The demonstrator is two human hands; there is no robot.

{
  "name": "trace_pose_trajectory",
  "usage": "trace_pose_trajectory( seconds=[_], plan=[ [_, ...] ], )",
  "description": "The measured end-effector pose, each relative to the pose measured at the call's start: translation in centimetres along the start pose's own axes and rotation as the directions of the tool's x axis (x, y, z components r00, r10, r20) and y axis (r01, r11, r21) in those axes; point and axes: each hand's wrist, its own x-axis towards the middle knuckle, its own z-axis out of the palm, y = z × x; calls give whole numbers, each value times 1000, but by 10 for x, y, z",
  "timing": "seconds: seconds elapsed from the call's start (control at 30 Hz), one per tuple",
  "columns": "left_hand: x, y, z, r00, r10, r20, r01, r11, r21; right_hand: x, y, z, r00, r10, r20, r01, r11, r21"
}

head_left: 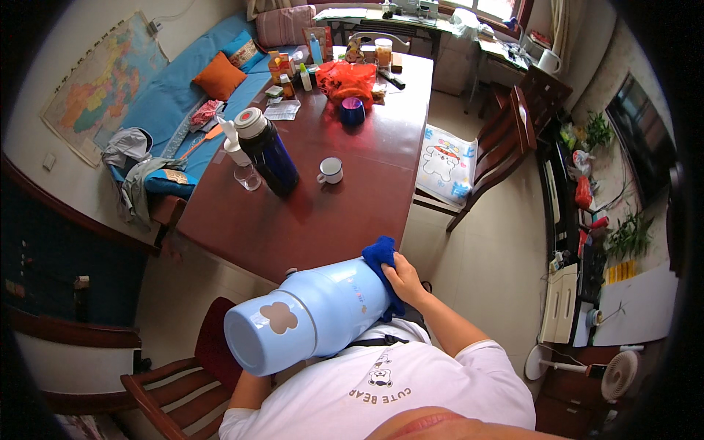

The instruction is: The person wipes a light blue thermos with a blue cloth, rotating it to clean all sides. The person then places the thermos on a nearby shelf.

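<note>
A large light-blue vacuum flask (335,302) with a brown flower-like mark lies tilted across the front of my body, near the table's front edge. My right hand (406,280) presses a dark blue cloth (379,256) against its right-hand end. The flask hides my left hand; only that forearm shows beneath it. On the dark red wooden table (363,209) a white enamel mug (331,170) stands upright. To its left are a dark blue thermos (269,154) with a white top, a clear glass (247,177) and a white bottle (236,149).
At the table's far end are a red plastic bag (346,80), a blue cup (352,111) and several bottles. A chair with a printed cushion (446,165) stands right, another wooden chair (176,390) lower left. A blue sofa (165,99) runs along the left; a fan (619,375) is lower right.
</note>
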Motion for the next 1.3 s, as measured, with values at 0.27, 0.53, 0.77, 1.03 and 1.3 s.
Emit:
trace_pose_trajectory(
  seconds=[0.27,0.53,0.77,1.03,1.3],
  plan=[
    [6,8,-8,999,5,32,-2,996,-84,29,-134,-7,912,-347,221,202,846,494],
    [-3,7,-20,998,-29,64,38,990,-136,75,-163,1,732,-448,513,330,892,309],
    [-6,9,-19,997,-40,69,51,986,-161,83,-153,4,713,-312,628,67,922,381],
    [-7,11,-21,996,-50,76,63,982,-178,75,-130,0,770,-148,620,-141,909,392],
    [-8,12,-20,996,-44,83,58,983,-173,91,-54,3,674,268,689,-314,948,-62]
  ],
)
